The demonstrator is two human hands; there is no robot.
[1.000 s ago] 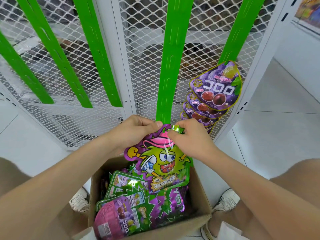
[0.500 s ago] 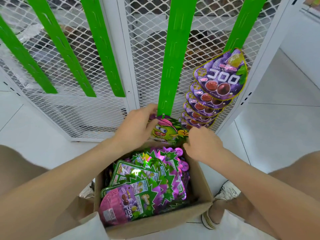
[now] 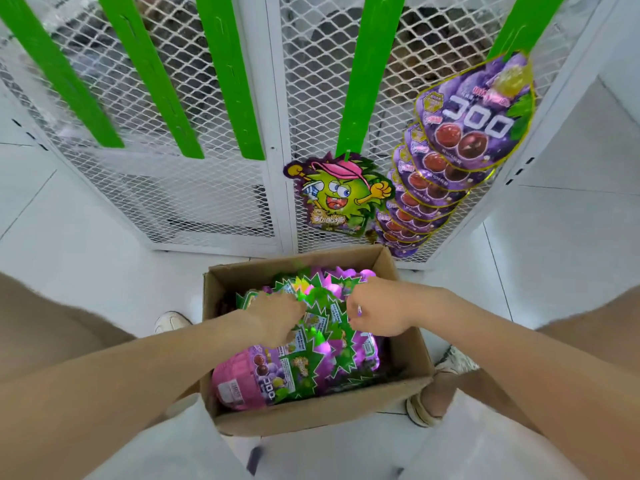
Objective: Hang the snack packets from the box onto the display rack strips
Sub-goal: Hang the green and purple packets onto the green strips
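A green cartoon-face snack packet (image 3: 341, 195) hangs at the bottom end of the middle green strip (image 3: 367, 74). Several purple grape packets (image 3: 474, 116) hang in a column on the right strip (image 3: 519, 26). The cardboard box (image 3: 311, 415) on the floor holds several green and purple packets (image 3: 325, 355). My left hand (image 3: 277, 317) rests with curled fingers on the packets inside the box. My right hand (image 3: 377, 310) is also in the box, its fingers pinched on the edge of a packet. Neither hand touches the rack.
Three more green strips (image 3: 145, 74) hang bare on the left mesh panel (image 3: 156, 188) of the white rack. My knees flank the box, and a shoe (image 3: 171, 322) stands on each side on the white tiled floor.
The cartoon-face packet went from both hands onto the middle strip and hangs free. Both hands dropped back down into the box.
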